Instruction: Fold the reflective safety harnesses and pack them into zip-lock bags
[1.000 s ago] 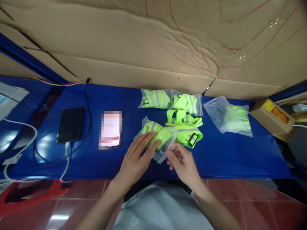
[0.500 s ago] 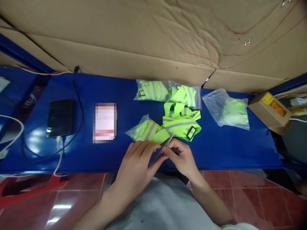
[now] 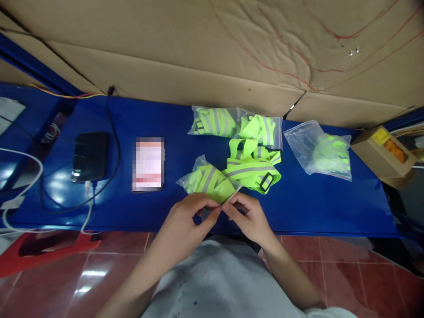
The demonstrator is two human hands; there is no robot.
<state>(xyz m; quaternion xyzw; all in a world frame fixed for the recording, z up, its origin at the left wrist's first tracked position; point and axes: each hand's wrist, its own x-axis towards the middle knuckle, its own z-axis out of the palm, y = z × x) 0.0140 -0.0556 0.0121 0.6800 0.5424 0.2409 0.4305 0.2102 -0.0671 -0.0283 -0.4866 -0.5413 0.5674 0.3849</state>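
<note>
My left hand [image 3: 190, 221] and my right hand [image 3: 248, 217] meet at the table's front edge, each pinching the mouth of a clear zip bag [image 3: 197, 173]. Inside that bag lies a folded neon-yellow reflective strap [image 3: 212, 181] with a grey stripe. The bag's near edge is partly hidden by my fingers. Just beyond my right hand a loose neon-yellow reflective strap [image 3: 247, 170] with a black buckle [image 3: 266, 181] lies on the table, touching or close to the bag.
Two bagged straps [image 3: 214, 122] lie at the back against the cardboard wall [image 3: 165, 70]. Another bagged strap [image 3: 331, 152] is at right, near an open cardboard box [image 3: 380, 154]. At left are a phone with a blurred screen [image 3: 148, 164] and a black device [image 3: 90, 157] with cables.
My left thumb and fingertips have drawn in closer to my right fingertips along the bag's mouth. The whole view has shifted slightly; the other things on the table stay put.
</note>
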